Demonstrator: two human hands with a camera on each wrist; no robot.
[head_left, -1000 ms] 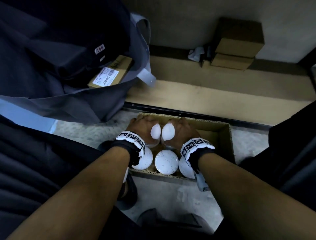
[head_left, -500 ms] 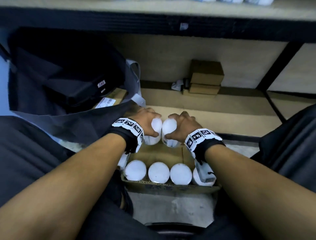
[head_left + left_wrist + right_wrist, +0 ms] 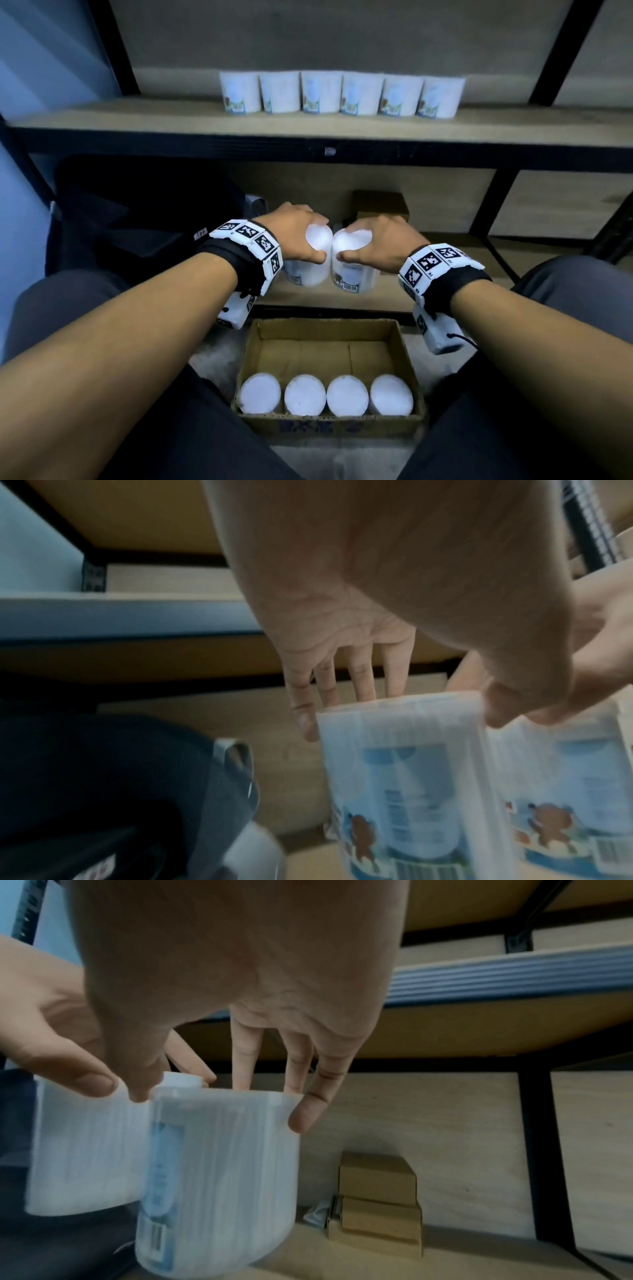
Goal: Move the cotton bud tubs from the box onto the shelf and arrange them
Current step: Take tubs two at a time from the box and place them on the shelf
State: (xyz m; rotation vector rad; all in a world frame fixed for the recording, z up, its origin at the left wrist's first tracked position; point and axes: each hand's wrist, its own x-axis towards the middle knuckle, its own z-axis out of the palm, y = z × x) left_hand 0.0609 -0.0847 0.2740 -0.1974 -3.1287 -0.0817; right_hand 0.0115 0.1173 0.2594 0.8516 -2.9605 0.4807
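Observation:
My left hand (image 3: 313, 240) grips the lid of a white cotton bud tub (image 3: 308, 274) from above. Beside it, my right hand (image 3: 349, 241) grips a second tub (image 3: 352, 277) the same way, and the two tubs touch. Both hang upright above the far end of the cardboard box (image 3: 329, 329), in front of the lower shelf. Several tubs (image 3: 305, 394) stand in a row at the box's near end. More tubs (image 3: 342, 92) line the back of the upper shelf (image 3: 171, 116). The left wrist view shows the left tub (image 3: 404, 777), the right wrist view the right tub (image 3: 219, 1177).
A dark bag (image 3: 137, 222) fills the lower shelf's left side. Small cardboard boxes (image 3: 380, 205) are stacked at its back. A black upright (image 3: 496, 195) stands right of my hands. My knees flank the box on the floor. The upper shelf has bare board in front of the row.
Both hands have lifted their tubs up out of the box and forward. The head view has tilted up, bringing the upper shelf and its row into sight.

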